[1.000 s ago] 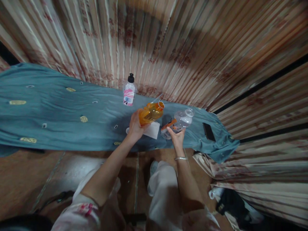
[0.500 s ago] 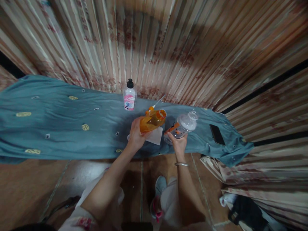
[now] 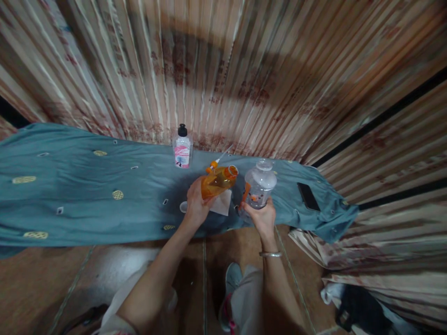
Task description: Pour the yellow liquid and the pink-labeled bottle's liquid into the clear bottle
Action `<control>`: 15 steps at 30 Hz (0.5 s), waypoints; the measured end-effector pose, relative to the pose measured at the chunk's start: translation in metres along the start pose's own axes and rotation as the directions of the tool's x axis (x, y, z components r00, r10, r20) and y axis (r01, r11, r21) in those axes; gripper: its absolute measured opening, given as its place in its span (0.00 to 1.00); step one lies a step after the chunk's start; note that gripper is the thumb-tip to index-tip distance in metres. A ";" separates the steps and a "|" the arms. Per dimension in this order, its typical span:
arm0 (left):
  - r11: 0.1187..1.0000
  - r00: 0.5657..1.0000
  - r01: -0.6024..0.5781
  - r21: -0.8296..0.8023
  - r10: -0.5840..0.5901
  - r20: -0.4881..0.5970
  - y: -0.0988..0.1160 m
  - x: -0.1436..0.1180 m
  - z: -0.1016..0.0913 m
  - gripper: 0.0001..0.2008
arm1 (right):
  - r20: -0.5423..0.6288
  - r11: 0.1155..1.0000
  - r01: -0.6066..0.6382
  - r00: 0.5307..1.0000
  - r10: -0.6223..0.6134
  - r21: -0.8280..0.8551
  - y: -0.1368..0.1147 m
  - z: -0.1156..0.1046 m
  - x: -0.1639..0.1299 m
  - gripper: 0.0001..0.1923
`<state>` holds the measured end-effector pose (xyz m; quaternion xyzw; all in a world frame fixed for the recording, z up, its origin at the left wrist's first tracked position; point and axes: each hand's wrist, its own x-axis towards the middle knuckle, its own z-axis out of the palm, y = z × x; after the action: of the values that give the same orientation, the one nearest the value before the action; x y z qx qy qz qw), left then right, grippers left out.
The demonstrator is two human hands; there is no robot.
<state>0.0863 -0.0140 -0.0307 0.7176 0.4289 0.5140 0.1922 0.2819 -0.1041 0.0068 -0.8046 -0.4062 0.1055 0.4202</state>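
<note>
Hands at cloth's [image 3: 70, 195] near edge: left hand [image 3: 195, 207] wraps tilted orange bottle [image 3: 217, 180], right hand [image 3: 263, 216] grips clear bottle [image 3: 257, 188] upright. Keep mouths close, tilt slowly, w/o spills.

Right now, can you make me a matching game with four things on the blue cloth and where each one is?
Things:
1. orange bottle
2. clear bottle
3. pink-label bottle
4. black phone

Places:
A. lying flat near the cloth's right end
B. tilted in the left hand
C. standing alone at the back by the curtain
D. held upright by the right hand

Pairs: 1-B, 2-D, 3-C, 4-A
</note>
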 end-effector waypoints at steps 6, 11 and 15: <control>1.000 1.000 0.014 0.011 -0.013 -0.015 0.000 -0.001 0.006 0.31 | -0.050 0.989 0.059 0.997 -0.067 -0.137 -0.010 -0.023 -0.011 0.42; 1.000 1.000 -0.013 -0.025 0.014 0.011 -0.002 0.002 0.005 0.32 | -0.080 0.972 0.090 0.991 -0.109 -0.216 -0.016 -0.036 -0.011 0.43; 1.000 1.000 -0.012 -0.013 0.012 0.024 -0.002 0.004 0.003 0.32 | -0.090 0.969 0.089 0.990 -0.113 -0.231 -0.020 -0.039 -0.008 0.43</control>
<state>0.0888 -0.0090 -0.0312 0.7250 0.4191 0.5091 0.1989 0.2852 -0.1260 0.0451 -0.8298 -0.4341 -0.0045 0.3507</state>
